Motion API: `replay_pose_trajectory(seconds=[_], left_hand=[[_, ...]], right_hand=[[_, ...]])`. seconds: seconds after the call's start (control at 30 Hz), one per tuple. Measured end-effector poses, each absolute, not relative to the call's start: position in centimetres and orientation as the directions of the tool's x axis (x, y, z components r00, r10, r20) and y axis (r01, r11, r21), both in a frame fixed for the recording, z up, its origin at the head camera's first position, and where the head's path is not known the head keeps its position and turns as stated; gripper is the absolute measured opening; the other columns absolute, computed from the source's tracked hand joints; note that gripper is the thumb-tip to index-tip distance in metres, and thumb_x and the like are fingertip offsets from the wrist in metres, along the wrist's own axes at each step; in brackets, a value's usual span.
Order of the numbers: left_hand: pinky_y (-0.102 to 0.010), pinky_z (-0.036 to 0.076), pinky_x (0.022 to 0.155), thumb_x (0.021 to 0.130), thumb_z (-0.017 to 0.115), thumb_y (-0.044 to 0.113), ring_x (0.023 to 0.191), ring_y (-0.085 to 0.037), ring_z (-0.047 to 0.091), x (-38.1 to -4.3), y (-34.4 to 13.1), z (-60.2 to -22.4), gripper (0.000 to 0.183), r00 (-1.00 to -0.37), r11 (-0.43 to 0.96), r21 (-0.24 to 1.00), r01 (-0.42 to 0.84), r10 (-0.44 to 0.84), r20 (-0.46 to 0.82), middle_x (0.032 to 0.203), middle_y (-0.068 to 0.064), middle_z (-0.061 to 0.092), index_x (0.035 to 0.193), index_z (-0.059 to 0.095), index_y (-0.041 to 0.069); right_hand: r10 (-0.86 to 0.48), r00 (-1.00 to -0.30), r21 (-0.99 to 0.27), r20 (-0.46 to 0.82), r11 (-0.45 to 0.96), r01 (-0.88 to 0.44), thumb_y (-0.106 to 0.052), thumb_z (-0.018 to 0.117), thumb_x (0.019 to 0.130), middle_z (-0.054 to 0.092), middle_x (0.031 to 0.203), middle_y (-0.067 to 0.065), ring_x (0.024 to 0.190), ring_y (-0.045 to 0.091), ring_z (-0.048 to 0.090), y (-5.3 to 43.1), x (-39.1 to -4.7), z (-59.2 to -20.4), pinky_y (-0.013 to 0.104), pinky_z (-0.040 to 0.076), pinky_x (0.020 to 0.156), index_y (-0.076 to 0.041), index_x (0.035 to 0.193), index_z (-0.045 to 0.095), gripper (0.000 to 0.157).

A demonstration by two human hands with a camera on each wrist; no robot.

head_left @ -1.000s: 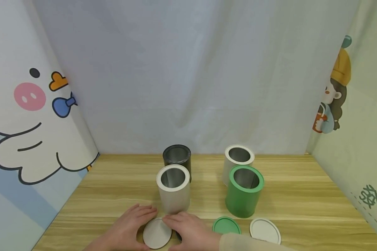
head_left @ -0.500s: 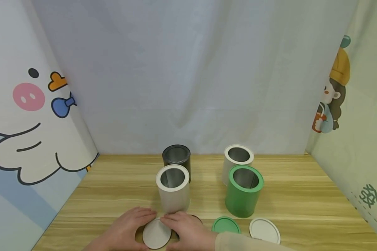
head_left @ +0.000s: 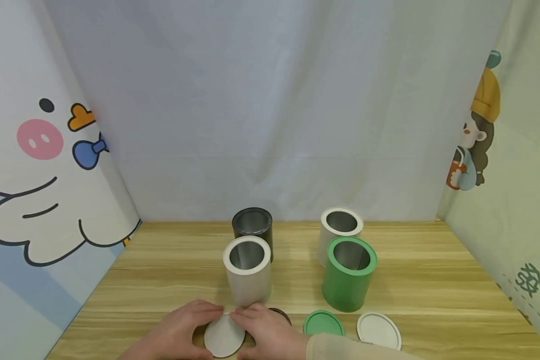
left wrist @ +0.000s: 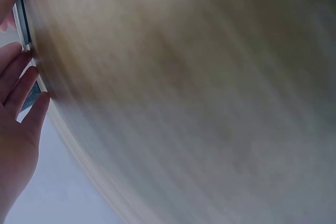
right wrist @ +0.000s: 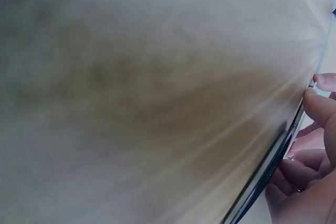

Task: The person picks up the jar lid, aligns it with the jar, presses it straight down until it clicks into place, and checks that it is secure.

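Observation:
A round off-white lid (head_left: pixel 225 336) lies on the wooden table at the front, between both hands. My left hand (head_left: pixel 180 327) cups its left edge, thumb toward me and fingers on the far side. From the opposite side my right hand (head_left: pixel 272 331) holds its right edge the same way. Behind the right hand, a dark lid (head_left: pixel 281 314) shows only its far rim. In the left wrist view, the left fingers (left wrist: pixel 23 87) touch the lid's edge region; in the right wrist view, the right fingers (right wrist: pixel 299 174) are bent beside a dark rim.
An off-white can (head_left: pixel 250 287) stands just beyond the hands, with a black can (head_left: pixel 265 235) behind it. On the right are a green can (head_left: pixel 347 290) and a white can (head_left: pixel 326 240), all open-topped. A green lid (head_left: pixel 324 322) and white lid (head_left: pixel 379 331) lie near the right sleeve.
My right hand has shifted slightly left, uncovering the dark lid's rim behind it. The left hand has drawn down a little; the off-white lid stays almost in place.

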State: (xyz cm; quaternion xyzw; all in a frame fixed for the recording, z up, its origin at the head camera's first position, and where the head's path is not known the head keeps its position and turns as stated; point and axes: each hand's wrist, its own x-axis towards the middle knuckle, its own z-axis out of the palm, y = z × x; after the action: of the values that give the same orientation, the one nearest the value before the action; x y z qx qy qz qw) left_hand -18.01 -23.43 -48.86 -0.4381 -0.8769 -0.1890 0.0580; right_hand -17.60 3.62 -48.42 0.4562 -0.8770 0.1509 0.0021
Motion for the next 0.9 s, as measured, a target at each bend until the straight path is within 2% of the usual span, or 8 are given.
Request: replay_pose_trajectory(seconds=[0.23, 0.5, 0.9], left_hand=[[-0.039, 0.054, 0.091, 0.078, 0.078, 0.058, 0.114, -0.02, 0.059, -17.98, -23.44, -48.87, 0.072, -0.616, 0.552, 0.283, 0.785, 0.746, 0.254, 0.126, -0.002, 0.064, 0.128, 0.067, 0.008], [-0.036, 0.055, 0.087, 0.076, 0.081, 0.054, 0.11, -0.017, 0.06, -17.93, -23.44, -48.88, 0.069, -0.596, 0.534, 0.271, 0.801, 0.751, 0.283, 0.122, -0.001, 0.065, 0.124, 0.069, 0.006], [-0.032, 0.055, 0.086, 0.078, 0.082, 0.048, 0.109, -0.015, 0.058, -17.84, -23.56, -48.55, 0.065, -0.616, 0.522, 0.356, 0.775, 0.75, 0.239, 0.123, 0.001, 0.064, 0.126, 0.068, 0.007]], right_hand=[[-0.795, -0.586, -0.273, 0.157, 0.535, -0.799, -0.044, 0.077, 0.085, 0.058, 0.137, -0.003, 0.124, 0.012, 0.05, 3.55, -17.58, -48.47, 0.023, 0.046, 0.097, -0.011, 0.14, 0.056, 0.068], [-0.8, -0.572, -0.289, 0.183, 0.512, -0.809, -0.043, 0.077, 0.086, 0.061, 0.131, -0.002, 0.118, 0.011, 0.053, 3.69, -17.58, -48.24, 0.021, 0.046, 0.095, -0.009, 0.137, 0.058, 0.064], [-0.797, -0.568, -0.33, 0.205, 0.49, -0.807, -0.039, 0.075, 0.088, 0.06, 0.131, -0.001, 0.116, 0.012, 0.052, 3.87, -17.46, -48.25, 0.022, 0.046, 0.095, -0.008, 0.135, 0.059, 0.059]])
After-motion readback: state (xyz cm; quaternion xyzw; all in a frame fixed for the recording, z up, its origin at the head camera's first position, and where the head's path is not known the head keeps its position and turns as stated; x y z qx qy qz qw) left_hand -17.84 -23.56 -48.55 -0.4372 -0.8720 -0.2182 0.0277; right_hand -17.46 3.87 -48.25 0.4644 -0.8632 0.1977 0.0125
